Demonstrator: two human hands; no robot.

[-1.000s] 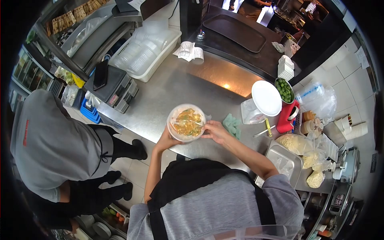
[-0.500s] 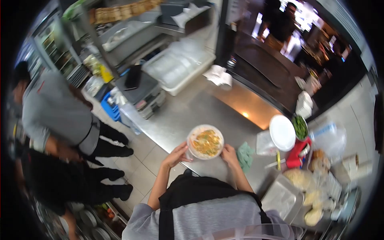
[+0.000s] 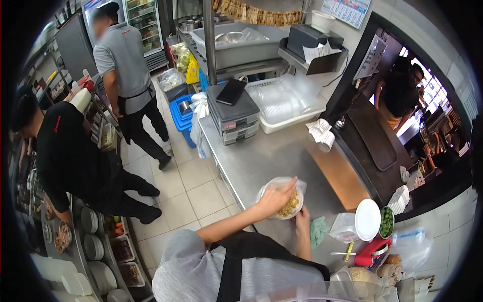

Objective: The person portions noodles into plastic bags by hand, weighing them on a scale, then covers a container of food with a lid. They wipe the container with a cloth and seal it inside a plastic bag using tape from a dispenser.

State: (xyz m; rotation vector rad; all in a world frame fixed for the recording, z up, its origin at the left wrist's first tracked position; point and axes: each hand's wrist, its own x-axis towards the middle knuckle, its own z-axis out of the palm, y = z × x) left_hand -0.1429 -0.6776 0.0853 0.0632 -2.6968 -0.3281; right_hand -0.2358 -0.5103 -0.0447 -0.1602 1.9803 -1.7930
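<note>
A round bowl [image 3: 290, 210] of yellow and orange food is over the steel counter in front of me. My left hand [image 3: 275, 199] reaches across its top, fingers stretched toward the far rim, covering much of the food. A pale translucent edge shows around the left and far sides of the bowl. At its right rim, my right hand [image 3: 303, 221] grips the side, thumb up. A crumpled green cloth [image 3: 318, 230] lies just right of that hand.
A clear container [image 3: 344, 227], white round lids [image 3: 368, 220] and a tub of green pieces [image 3: 386, 222] stand to the right. A white basket of plastic containers [image 3: 287, 123] is at the back, beside grey drawers [image 3: 234, 113]. Two co-workers [image 3: 126, 65] stand left.
My left hand has left the bowl's left side and now lies across its top. The right hand stays at its right rim. The view has turned left, showing more of the co-workers.
</note>
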